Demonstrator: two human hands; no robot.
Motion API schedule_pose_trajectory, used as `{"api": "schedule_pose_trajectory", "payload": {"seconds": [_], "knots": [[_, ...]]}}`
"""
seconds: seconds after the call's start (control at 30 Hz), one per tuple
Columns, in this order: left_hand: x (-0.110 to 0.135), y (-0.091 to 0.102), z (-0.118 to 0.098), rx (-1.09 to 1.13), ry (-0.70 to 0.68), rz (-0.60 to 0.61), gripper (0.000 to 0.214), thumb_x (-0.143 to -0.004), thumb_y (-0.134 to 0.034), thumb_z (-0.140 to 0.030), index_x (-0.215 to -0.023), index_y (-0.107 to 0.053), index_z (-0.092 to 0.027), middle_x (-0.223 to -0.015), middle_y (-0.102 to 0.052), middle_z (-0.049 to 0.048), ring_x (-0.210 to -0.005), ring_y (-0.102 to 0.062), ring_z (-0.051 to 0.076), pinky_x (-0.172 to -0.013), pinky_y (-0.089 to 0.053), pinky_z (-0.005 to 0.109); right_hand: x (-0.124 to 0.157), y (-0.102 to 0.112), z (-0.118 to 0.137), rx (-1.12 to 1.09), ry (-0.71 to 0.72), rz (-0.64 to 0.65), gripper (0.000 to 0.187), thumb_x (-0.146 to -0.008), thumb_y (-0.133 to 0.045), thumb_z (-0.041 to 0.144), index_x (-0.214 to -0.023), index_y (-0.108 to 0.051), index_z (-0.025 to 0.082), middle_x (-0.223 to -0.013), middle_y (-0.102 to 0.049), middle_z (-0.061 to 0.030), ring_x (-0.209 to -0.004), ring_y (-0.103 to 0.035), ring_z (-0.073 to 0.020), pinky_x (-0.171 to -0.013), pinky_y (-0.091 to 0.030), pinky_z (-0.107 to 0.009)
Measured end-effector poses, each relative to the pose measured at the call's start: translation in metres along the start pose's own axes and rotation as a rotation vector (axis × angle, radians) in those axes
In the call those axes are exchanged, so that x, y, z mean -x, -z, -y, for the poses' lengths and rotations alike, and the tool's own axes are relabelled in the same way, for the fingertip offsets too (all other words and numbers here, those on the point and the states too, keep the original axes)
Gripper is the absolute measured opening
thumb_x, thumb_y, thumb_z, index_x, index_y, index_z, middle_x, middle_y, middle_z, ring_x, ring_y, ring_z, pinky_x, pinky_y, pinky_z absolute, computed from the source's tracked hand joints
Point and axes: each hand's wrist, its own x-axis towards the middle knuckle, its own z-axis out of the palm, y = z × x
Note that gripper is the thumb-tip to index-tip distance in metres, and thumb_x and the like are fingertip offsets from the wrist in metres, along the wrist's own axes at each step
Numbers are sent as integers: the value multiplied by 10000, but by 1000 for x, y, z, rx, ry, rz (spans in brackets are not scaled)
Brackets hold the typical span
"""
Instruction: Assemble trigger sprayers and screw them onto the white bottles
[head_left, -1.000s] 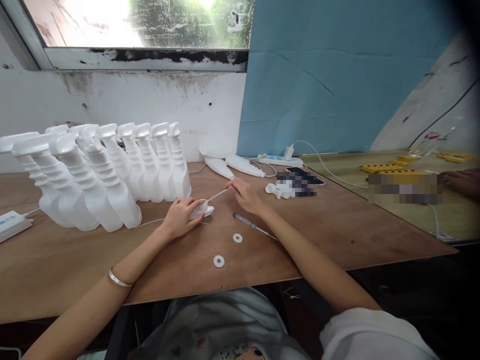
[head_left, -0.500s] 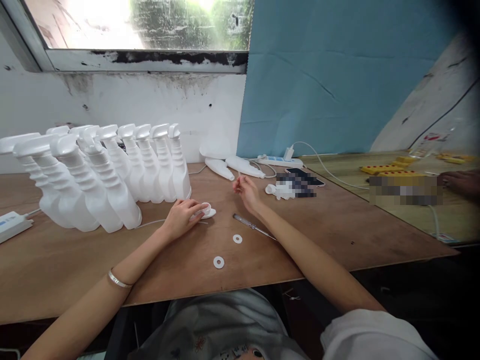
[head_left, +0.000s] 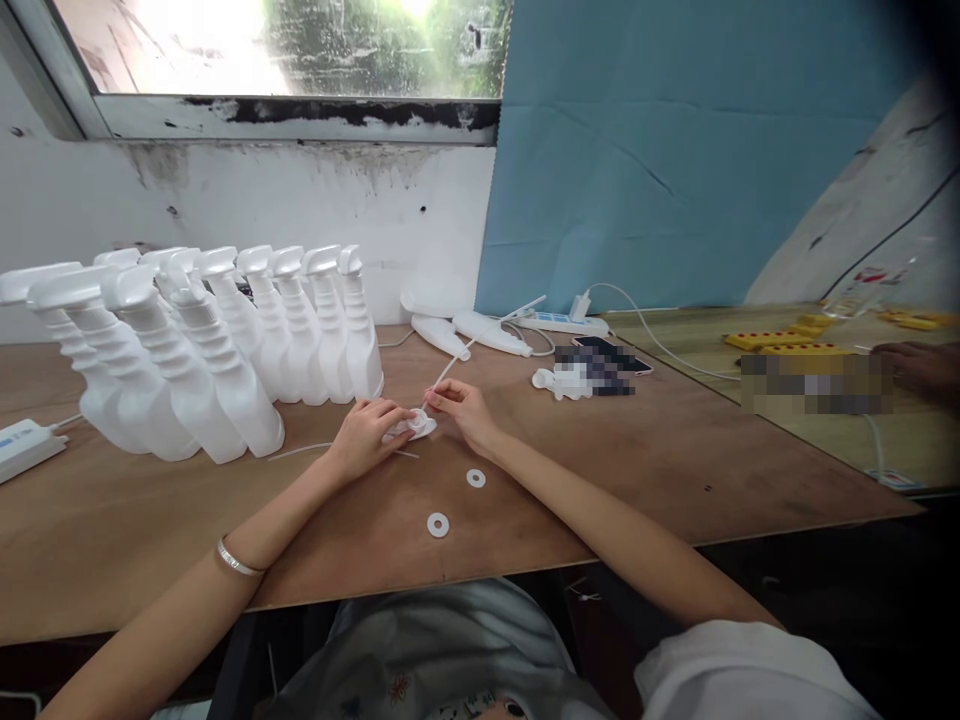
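Note:
My left hand [head_left: 367, 437] rests on the table, its fingers closed around a white spray trigger head [head_left: 420, 424] whose round collar faces up. My right hand [head_left: 463, 412] pinches a thin white dip tube [head_left: 487, 333], which slants up and away to the right. The tube's lower end is at the collar; whether it is inside, I cannot tell. Another thin tube [head_left: 300, 448] lies partly under my left wrist. Two flat white washers, one nearer my right forearm [head_left: 476, 478] and one closer to the table edge [head_left: 438, 525], lie in front of my hands.
Several white spray bottles [head_left: 217, 380] stand in rows at the left. White shell-shaped parts [head_left: 491, 333] lie at the back, beside a power strip [head_left: 562, 322]. A phone [head_left: 611, 354] and small white parts [head_left: 559, 382] are to the right. Another person's hand [head_left: 930, 365] is at the far right.
My right hand has come down and left to the spray head, and the long tube in it now shows clearly. The screwdriver seen earlier is now out of sight near my right forearm.

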Motion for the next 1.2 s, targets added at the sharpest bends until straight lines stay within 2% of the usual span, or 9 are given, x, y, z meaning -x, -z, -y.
{"api": "schedule_pose_trajectory", "payload": {"seconds": [0.3,0.4,0.57,0.67,0.87,1.2], "knots": [[0,-3,1,14,-5,-11,237,-843,-447,-351,-985,-572,-210,-896,-624,29,-856,-571,157,-757,-366,291,2,-3,-4,89,24,-3,245,-588,-699,362,-672,-581,165,-637,-620,13,-581,-551,-98,-589,-440,-234],[0,-2,1,10,-10,-11,230,-843,-448,-345,-980,-569,-205,-891,-624,28,-855,-570,158,-746,-364,290,2,-3,-7,158,102,-20,237,-616,-682,363,-678,-568,165,-626,-607,9,-571,-548,-104,-572,-441,-237],[0,-2,1,9,-2,-6,225,-843,-443,-327,-989,-564,-205,-901,-623,32,-856,-572,161,-733,-365,290,5,-4,-5,392,299,-23,191,-698,-619,360,-711,-563,178,-712,-617,-10,-639,-569,-123,-621,-466,-259],[0,-3,2,11,-3,-9,219,-843,-439,-306,-988,-562,-197,-898,-624,37,-861,-573,162,-731,-370,290,7,-6,-3,474,354,-17,168,-731,-587,348,-720,-555,183,-727,-626,-10,-667,-585,-131,-652,-478,-271],[-1,-3,2,10,14,-13,170,-827,-463,-271,-938,-560,-187,-898,-633,36,-849,-580,166,-724,-378,287,8,-8,-3,540,372,1,185,-746,-575,366,-725,-518,191,-747,-634,-9,-665,-602,-133,-657,-489,-277],[0,-7,6,80,30,-7,159,-836,-453,-275,-942,-540,-193,-914,-648,25,-827,-595,158,-743,-377,294,5,-12,-10,632,391,-46,190,-769,-547,356,-705,-492,185,-732,-612,-16,-615,-588,-129,-598,-480,-261]]}}
